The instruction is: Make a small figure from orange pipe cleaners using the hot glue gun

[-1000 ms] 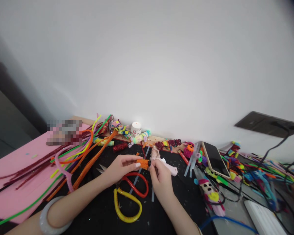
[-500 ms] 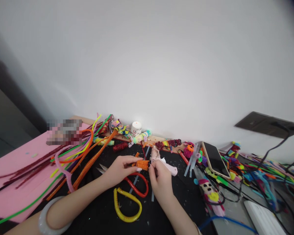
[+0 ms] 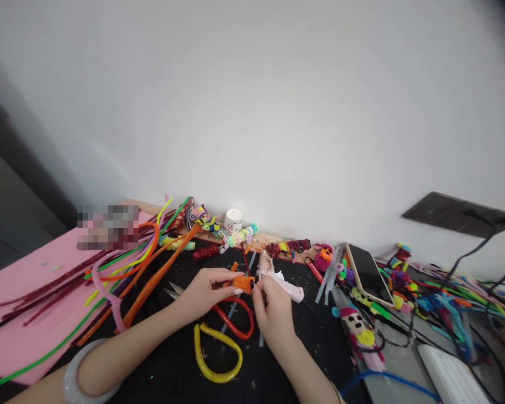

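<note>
My left hand (image 3: 204,294) pinches a small orange pipe-cleaner piece (image 3: 242,284), rolled or bundled into a short block. A tiny black bit shows at its right end. There my right hand (image 3: 273,311) has thumb and forefinger pressed together; whatever is between them is too small to make out. Below the left wrist lie scissors (image 3: 175,292) with one red handle loop (image 3: 251,324) and one yellow loop (image 3: 217,378). Just behind the right hand, a pale pink glue gun (image 3: 293,292) rests on the black mat (image 3: 168,365).
Long pipe cleaners (image 3: 160,280) in several colours spread over the pink surface (image 3: 8,303) at left. Along the wall stand a white tub (image 3: 234,220) and fuzzy figures. At right are a phone (image 3: 370,275), a pipe-cleaner doll (image 3: 364,336), cables and a white power strip (image 3: 450,376).
The orange piece is turned slightly, and the black bit at its right end now shows more clearly. My right fingertips have shifted a little left and down.
</note>
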The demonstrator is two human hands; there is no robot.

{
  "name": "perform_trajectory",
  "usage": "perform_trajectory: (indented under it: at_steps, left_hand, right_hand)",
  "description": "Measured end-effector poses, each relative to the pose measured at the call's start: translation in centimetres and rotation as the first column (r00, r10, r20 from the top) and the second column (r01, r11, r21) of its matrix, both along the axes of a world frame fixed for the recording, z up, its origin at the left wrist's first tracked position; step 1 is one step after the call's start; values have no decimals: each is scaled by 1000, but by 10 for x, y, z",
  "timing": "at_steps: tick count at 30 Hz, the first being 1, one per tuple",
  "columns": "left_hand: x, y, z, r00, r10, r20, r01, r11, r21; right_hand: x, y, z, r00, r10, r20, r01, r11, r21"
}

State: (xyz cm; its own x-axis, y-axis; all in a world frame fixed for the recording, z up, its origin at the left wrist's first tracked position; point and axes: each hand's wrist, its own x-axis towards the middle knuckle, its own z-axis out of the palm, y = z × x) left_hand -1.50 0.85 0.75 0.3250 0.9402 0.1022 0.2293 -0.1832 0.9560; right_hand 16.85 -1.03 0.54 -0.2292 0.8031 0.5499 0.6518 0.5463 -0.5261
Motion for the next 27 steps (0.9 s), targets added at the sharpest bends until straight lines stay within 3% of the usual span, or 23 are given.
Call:
perform_trajectory:
  at_steps: [20, 27]
  left_hand:
    - [0, -1, -4, 992, 6, 125, 9, 993, -119]
    - [1, -1, -4, 962, 22, 271, 50, 966, -254]
  right_hand:
    - [-1, 0, -1, 1000, 4, 17, -4, 1000, -9]
    - [-1, -1, -1, 1000, 13, -15, -14, 1000, -24]
